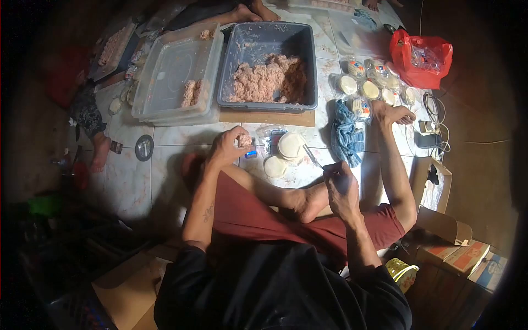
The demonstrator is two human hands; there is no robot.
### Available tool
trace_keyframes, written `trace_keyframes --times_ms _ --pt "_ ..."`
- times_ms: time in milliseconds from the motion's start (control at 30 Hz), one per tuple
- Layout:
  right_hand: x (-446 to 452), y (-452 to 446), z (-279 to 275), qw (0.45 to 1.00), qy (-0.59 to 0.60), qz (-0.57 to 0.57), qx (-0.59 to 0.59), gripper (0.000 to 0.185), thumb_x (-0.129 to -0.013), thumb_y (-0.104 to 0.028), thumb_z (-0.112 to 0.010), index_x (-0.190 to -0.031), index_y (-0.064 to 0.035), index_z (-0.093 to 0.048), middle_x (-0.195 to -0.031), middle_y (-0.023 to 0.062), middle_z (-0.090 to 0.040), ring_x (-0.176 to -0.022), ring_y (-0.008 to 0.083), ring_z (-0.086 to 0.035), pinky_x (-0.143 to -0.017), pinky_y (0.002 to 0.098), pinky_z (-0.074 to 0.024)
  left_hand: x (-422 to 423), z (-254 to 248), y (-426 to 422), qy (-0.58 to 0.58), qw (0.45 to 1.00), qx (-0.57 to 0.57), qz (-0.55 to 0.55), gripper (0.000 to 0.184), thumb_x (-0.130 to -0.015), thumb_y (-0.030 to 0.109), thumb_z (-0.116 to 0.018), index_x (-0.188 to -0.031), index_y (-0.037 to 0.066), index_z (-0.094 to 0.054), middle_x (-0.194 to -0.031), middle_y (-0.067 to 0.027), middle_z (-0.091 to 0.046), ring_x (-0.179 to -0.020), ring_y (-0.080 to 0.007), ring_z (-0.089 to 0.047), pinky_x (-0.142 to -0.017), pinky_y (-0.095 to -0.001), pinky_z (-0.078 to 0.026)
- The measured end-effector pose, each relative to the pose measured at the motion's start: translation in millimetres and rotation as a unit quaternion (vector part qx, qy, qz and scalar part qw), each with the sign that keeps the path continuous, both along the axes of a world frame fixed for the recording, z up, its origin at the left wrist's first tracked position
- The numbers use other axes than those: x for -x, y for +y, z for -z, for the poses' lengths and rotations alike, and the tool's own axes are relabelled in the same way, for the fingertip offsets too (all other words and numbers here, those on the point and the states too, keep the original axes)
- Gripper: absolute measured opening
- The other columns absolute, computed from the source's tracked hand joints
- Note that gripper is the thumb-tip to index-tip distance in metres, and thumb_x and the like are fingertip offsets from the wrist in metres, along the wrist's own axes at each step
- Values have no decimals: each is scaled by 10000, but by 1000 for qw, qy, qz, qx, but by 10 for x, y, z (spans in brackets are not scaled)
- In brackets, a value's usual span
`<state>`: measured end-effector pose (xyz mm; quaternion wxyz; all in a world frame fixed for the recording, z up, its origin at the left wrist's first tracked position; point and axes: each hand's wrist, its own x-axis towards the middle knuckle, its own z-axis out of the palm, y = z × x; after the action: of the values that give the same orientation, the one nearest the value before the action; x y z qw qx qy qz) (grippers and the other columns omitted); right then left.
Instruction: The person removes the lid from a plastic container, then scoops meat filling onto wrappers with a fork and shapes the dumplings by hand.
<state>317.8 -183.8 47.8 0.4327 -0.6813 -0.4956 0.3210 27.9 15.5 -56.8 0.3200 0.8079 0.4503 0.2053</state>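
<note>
My left hand [224, 148] is closed around a small dumpling [245, 141] with pink minced meat showing on top. A thin knife-like tool [313, 157] is gripped in my right hand [342, 190], its tip close to a stack of round white dumpling wrappers [290, 145]. Beside the stack, a loose wrapper [275, 166] lies on the tiled floor. A small blue packet [251, 152] is just below the dumpling. Ahead, a grey tub [268, 104] holds a large mound of minced meat [264, 80].
A clear plastic box [165, 71] with some dumplings stands left of the tub. Packs of wrappers [369, 89], a blue cloth [345, 135] and a red plastic bag [404, 69] are at the right. Cables [440, 124] and a carton [432, 184] lie farther right. Other people's feet [250, 13] show at the back.
</note>
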Motion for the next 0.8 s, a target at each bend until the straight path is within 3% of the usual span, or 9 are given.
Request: trace_keyframes --times_ms 167,333,800 --pt "-58 -44 166 999 -26 1 26 79 -906 10 -633 -979 11 -604 -870 167 -610 -788 255 -605 -735 365 -493 -86 357 35 -31 999 35 3 408 -761 173 -855 -1042 76 -576 -907 -130 -670 -828 -300 -664 -753 -409 -519" --pt "-101 -50 207 998 -12 2 53 98 -885 0 -655 -969 5 -606 -875 180 -606 -824 305 -580 -746 402 -466 -163 427 36 72 996 16 51 472 -764 121 -805 -1166 95 -560 -1086 -196 -600 -1066 -418 -591 -922 -492 -484" --pt "-60 -21 221 999 -11 -4 39 88 -869 -10 -639 -953 -13 -613 -871 178 -652 -818 348 -531 -770 445 -428 -166 422 0 118 991 -4 59 432 -752 51 -786 -1132 97 -586 -1096 -190 -564 -1080 -427 -578 -912 -489 -495"
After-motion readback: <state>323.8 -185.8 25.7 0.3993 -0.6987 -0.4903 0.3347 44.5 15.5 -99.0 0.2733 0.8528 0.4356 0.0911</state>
